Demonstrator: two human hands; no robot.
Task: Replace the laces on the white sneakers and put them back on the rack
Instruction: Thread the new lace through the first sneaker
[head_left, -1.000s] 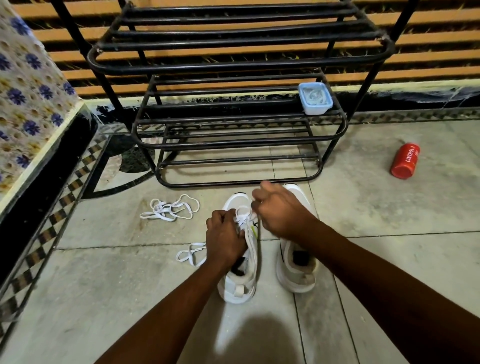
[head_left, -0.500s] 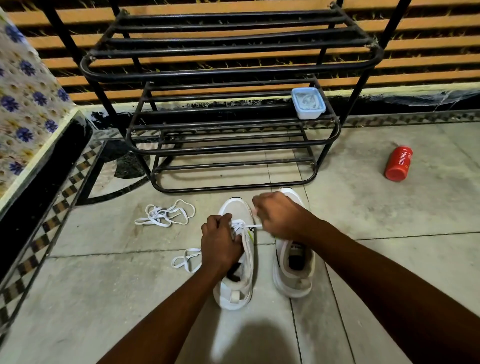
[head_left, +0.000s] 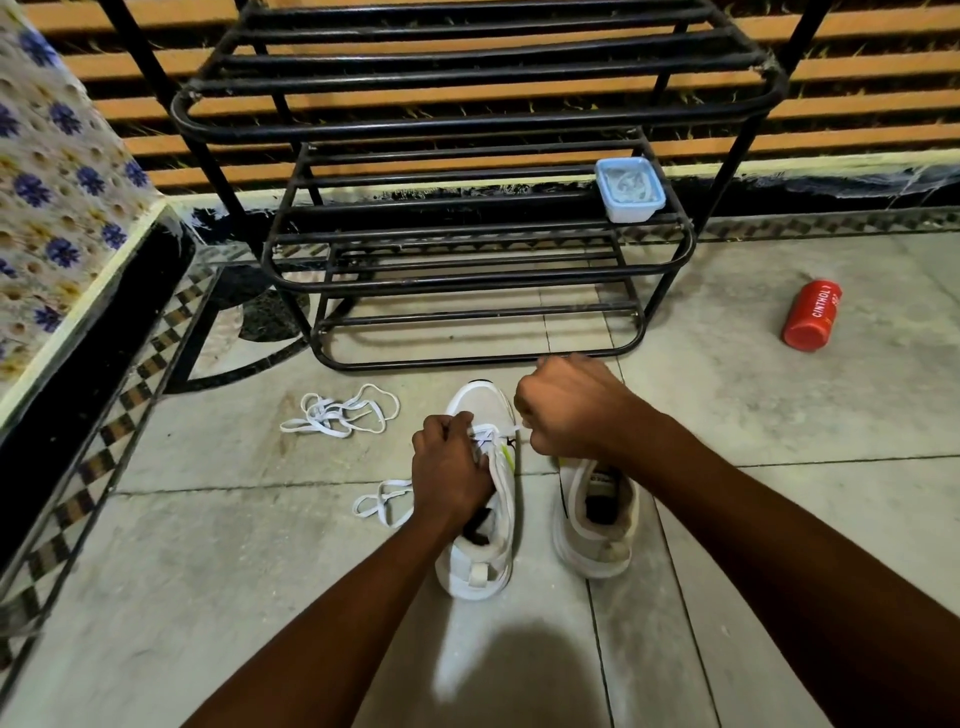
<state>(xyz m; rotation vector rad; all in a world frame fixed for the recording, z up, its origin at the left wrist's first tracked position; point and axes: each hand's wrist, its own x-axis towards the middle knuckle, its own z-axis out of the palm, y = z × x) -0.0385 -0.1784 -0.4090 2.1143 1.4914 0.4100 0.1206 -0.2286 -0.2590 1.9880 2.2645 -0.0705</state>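
Note:
Two white sneakers stand side by side on the tiled floor, toes toward the black metal rack (head_left: 467, 280). My left hand (head_left: 449, 475) presses on the tongue area of the left sneaker (head_left: 485, 561) and pinches its white lace (head_left: 488, 434). My right hand (head_left: 569, 408) is closed on the other end of that lace, held taut above the toe, and hides the front of the right sneaker (head_left: 597, 525). The lace's loose tail (head_left: 382, 504) lies left of the shoe. A second white lace (head_left: 340, 413) lies bundled on the floor farther left.
A small blue-rimmed plastic tub (head_left: 629, 189) sits on the rack's middle shelf at the right. A red can (head_left: 813, 315) lies on the floor to the right. A floral-covered ledge (head_left: 57, 208) borders the left side; a slatted wall stands behind the rack.
My right hand has drawn the lace end up and to the right, pulling it tight. My left hand stays on the left sneaker.

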